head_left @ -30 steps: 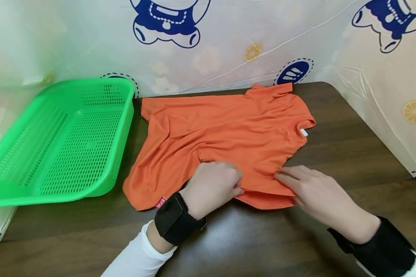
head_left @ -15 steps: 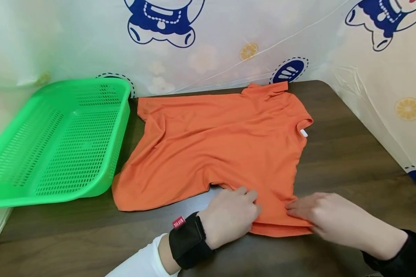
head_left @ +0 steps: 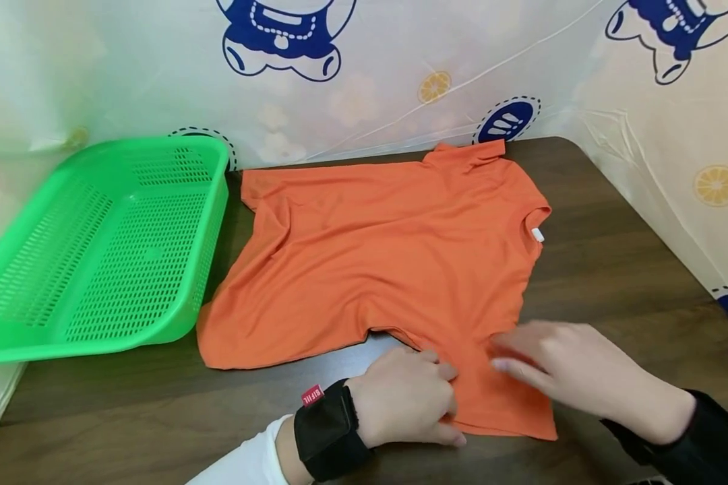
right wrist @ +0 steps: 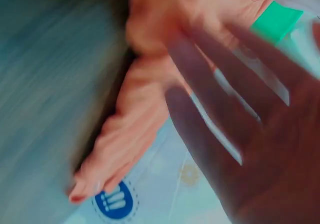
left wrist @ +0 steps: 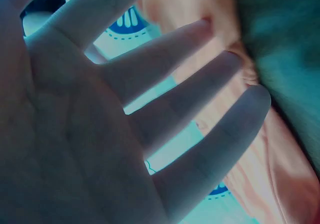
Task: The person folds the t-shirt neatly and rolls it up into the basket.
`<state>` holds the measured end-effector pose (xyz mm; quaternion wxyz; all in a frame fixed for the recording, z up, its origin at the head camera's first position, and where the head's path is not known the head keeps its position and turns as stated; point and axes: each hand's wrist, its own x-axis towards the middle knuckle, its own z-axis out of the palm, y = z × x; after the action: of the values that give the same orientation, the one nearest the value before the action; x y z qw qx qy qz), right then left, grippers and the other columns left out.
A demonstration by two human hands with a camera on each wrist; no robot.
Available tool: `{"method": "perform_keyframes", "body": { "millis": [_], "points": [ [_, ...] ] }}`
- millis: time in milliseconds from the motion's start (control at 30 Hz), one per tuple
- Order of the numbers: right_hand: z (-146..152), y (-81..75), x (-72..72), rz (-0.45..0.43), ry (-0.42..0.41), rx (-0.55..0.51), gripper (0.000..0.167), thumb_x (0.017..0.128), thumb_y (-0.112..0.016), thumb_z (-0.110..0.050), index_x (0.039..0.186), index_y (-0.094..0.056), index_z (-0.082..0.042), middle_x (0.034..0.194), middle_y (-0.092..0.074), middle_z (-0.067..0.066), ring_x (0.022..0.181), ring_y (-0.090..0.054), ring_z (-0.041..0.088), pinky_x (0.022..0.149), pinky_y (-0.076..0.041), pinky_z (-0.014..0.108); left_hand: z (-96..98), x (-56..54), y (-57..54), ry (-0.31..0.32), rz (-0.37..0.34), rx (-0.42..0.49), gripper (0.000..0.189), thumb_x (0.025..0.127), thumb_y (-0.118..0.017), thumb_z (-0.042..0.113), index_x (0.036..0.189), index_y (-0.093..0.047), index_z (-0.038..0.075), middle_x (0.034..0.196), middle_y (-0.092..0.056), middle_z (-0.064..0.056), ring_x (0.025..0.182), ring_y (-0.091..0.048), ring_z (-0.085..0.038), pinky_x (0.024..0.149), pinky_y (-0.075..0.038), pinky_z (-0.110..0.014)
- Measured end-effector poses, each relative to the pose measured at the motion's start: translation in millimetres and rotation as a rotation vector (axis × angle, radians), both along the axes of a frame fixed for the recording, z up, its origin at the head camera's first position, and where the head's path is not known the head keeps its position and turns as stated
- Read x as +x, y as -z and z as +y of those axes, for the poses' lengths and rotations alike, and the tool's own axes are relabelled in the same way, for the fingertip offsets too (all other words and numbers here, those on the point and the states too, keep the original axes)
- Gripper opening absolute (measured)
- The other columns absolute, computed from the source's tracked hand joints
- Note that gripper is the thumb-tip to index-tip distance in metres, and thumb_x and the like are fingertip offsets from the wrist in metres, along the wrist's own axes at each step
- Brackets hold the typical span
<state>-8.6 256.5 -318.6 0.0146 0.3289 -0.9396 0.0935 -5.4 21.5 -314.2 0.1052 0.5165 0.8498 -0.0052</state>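
Observation:
An orange T-shirt lies spread on the brown table, its neck opening with a white tag towards the right. One sleeve reaches to the front, between my hands. My left hand rests at the left edge of that sleeve, fingertips on the cloth; in the left wrist view its fingers are spread and fairly straight. Over the sleeve's right side is my right hand, its fingers extended in the right wrist view. Whether they touch the cloth I cannot tell.
A green plastic basket with perforated sides stands left of the shirt, close to its lower left corner. Behind and to the right hangs a pale patterned plastic sheet. Black bands circle both wrists.
Both hands have pulled the front sleeve towards the table's near edge, and it now lies flatter. My right hand has since loosened from the hem and shifted slightly up the sleeve.

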Motion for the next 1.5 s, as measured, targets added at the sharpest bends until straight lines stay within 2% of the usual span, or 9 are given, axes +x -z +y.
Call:
{"method": "perform_keyframes", "body": {
  "millis": [133,333,500,667,800,933,1033,1267,1500],
  "points": [
    [-21,5.7,-22.7,0.054,0.073,0.015,0.038,0.077,-0.066,-0.037,0.109,-0.063,-0.015,0.106,-0.060,0.001,0.093,-0.059,0.017,0.071,-0.049,0.037,0.4,1.7,7.6,0.059,-0.047,0.021,0.022,0.081,-0.051,0.057,0.076,-0.064,0.041,0.094,-0.053,0.014,0.075,-0.044,-0.006,0.056,-0.036,-0.019],
    [-31,20.1,-57.1,-0.237,0.234,0.283,0.079,0.079,-0.042,-0.066,0.133,-0.042,-0.008,0.127,-0.042,0.028,0.105,-0.048,0.044,0.075,-0.043,0.052,8.7,7.1,17.7,0.094,-0.092,-0.056,0.037,0.083,-0.046,0.058,0.118,-0.052,0.045,0.135,-0.037,0.009,0.123,-0.034,-0.011,0.088,-0.038,-0.024],
    [-21,28.1,-79.1,-0.351,0.327,0.409,0.103,0.068,-0.029,-0.082,0.139,-0.028,-0.007,0.133,-0.026,0.035,0.112,-0.034,0.053,0.070,-0.042,0.057,2.3,0.2,14.1,0.032,-0.098,-0.045,0.049,0.084,-0.045,0.057,0.130,-0.041,0.039,0.139,-0.031,0.007,0.130,-0.024,-0.015,0.089,-0.040,-0.028],
    [-3,32.3,-100.5,-0.438,0.352,0.385,0.107,0.067,-0.031,-0.082,0.141,-0.020,-0.006,0.136,-0.016,0.036,0.117,-0.023,0.056,0.076,-0.035,0.063,-25.2,-20.2,6.9,-0.209,-0.051,0.003,0.043,0.084,-0.051,0.051,0.122,-0.051,0.031,0.128,-0.044,0.005,0.117,-0.040,-0.017,0.074,-0.047,-0.033],
    [8,36.9,-118.2,-0.486,0.335,0.347,0.107,0.068,-0.034,-0.081,0.141,-0.017,-0.005,0.137,-0.010,0.037,0.119,-0.016,0.056,0.084,-0.027,0.065,-74.6,-31.1,8.3,-0.486,0.042,0.028,0.039,0.085,-0.054,0.045,0.116,-0.055,0.022,0.116,-0.051,0.001,0.102,-0.049,-0.019,0.065,-0.047,-0.038],
    [18,37.4,-132.1,-0.509,0.326,0.326,0.108,0.068,-0.038,-0.080,0.141,-0.016,-0.003,0.136,-0.008,0.039,0.118,-0.014,0.059,0.086,-0.022,0.067,-139.1,-29.3,11.5,-0.787,0.158,0.054,0.028,0.085,-0.056,0.036,0.102,-0.057,0.014,0.093,-0.054,-0.005,0.080,-0.052,-0.024,0.049,-0.043,-0.039],
    [24,36.8,-138.2,-0.507,0.320,0.323,0.109,0.068,-0.041,-0.079,0.141,-0.016,-0.001,0.134,-0.008,0.041,0.115,-0.018,0.060,0.085,-0.024,0.066,-178.1,-21.6,13.1,-0.912,0.153,0.064,0.022,0.085,-0.057,0.034,0.092,-0.056,0.013,0.076,-0.051,-0.003,0.063,-0.050,-0.021,0.041,-0.037,-0.034],
    [24,33.9,-143.4,-0.512,0.319,0.319,0.113,0.065,-0.043,-0.080,0.140,-0.015,-0.001,0.134,-0.009,0.042,0.112,-0.023,0.061,0.084,-0.026,0.065,-208.3,3.5,21.9,-0.886,0.074,0.085,0.041,0.083,-0.058,0.038,0.116,-0.055,0.014,0.094,-0.058,-0.001,0.077,-0.056,-0.016,0.050,-0.043,-0.031],
    [24,35.4,-140.7,-0.502,0.319,0.306,0.110,0.066,-0.044,-0.078,0.140,-0.016,-0.002,0.134,-0.011,0.040,0.113,-0.023,0.059,0.084,-0.028,0.065,-194.3,1.1,28.4,-0.783,0.016,0.250,0.046,0.079,-0.065,0.037,0.118,-0.053,0.017,0.105,-0.049,0.004,0.095,-0.049,-0.012,0.076,-0.044,-0.031]
  ]
}}
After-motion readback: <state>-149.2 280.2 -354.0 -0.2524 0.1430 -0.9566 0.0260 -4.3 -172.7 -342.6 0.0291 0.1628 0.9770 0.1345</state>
